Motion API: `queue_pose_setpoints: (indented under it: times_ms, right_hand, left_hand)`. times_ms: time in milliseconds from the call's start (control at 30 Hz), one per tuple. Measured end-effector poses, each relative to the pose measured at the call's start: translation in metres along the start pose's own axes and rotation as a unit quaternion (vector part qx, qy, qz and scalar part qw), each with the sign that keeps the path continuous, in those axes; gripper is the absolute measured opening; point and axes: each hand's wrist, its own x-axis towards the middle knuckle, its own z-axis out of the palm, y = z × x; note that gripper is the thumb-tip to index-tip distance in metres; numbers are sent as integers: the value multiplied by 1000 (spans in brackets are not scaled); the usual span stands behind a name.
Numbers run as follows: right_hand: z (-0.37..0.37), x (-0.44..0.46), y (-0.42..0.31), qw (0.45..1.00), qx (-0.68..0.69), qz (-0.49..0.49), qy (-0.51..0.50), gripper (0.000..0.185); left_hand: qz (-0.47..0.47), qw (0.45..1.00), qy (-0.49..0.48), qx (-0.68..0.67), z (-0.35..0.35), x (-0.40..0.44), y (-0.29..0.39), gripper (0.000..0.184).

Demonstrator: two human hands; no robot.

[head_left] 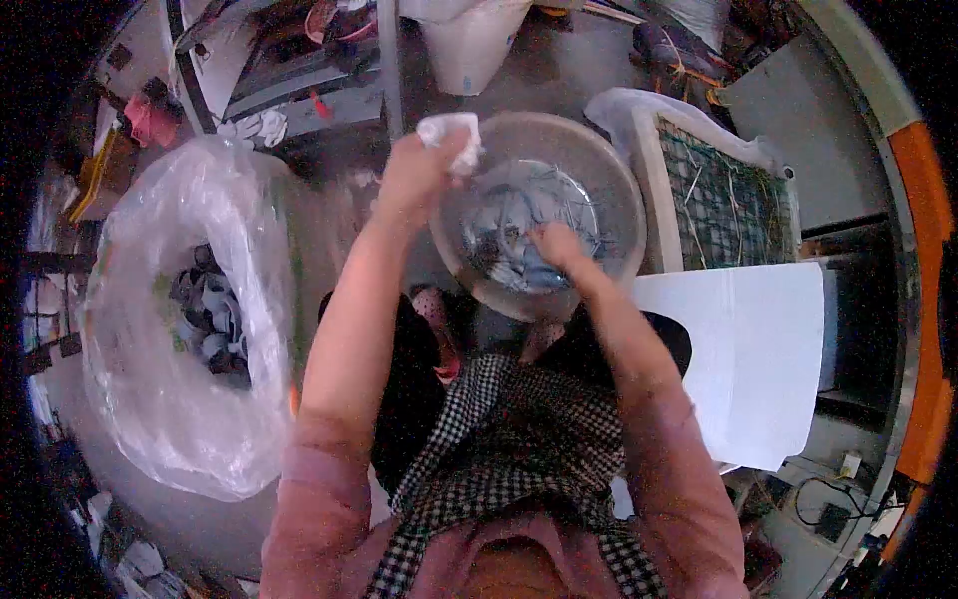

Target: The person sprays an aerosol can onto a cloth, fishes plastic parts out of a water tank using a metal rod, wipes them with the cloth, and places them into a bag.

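My left hand [424,165] is closed around a crumpled white cloth [446,130] over the left rim of a wide round basin [457,262]. Inside the basin lie grey, glossy-looking pieces [534,205] and thin strands, too blurred to name. My right hand [561,246] reaches into the right half of the basin, its fingers pressed together against the grey pieces. What those fingers grip, if anything, is hidden.
On the left stands a big clear plastic bag [130,329] with dark grey pieces [208,309] in it. To the right are a framed green net [723,200] and a white board [743,359]. A white bucket [467,50] stands behind the basin.
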Motion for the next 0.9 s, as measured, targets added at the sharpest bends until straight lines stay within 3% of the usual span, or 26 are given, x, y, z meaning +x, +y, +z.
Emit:
queue_pose_setpoints:
  times_ms: [100, 233, 300, 367, 433, 533, 567, 633, 700, 833, 900]
  right_hand:
    - [47, 12, 1, 995, 25, 65, -68, 36]
    - [74, 37, 3, 998, -3, 40, -41, 36]
    - [18, 44, -22, 978, 208, -7, 16, 38]
    - [-40, 60, -37, 931, 362, -20, 39, 40]
    - [-124, 35, -80, 803, 594, -1, 44, 40]
    - [-189, 12, -106, 765, 640, -69, -7, 34]
    - [-196, 6, -109, 766, 639, -70, -2, 34]
    - [-203, -6, -114, 847, 507, -154, 43, 26]
    - [-205, -16, -113, 868, 458, -175, 76, 20]
    - [-210, -36, -116, 882, 417, -156, 158, 17]
    - [-211, -42, -115, 892, 376, -143, 205, 17]
  left_hand:
    - [-69, 996, -34, -38, 8, -8, 8, 31]
    - [-93, 982, -117, -118, 12, -2, 10, 40]
    - [-97, 956, -167, -220, 15, 3, 9, 52]
    - [-90, 947, -203, -233, 17, 6, 8, 58]
    - [-99, 921, -228, -299, 20, 4, 9, 54]
    - [-90, 905, -276, -311, 23, -3, 8, 50]
    - [-89, 904, -281, -310, 25, -4, 7, 50]
    - [-87, 911, -304, -266, 29, -6, 5, 50]
    - [-95, 915, -299, -252, 30, -9, 6, 49]
    - [8, 956, -268, -117, 33, -18, 11, 49]
    - [130, 956, -254, 65, 33, -14, 1, 54]
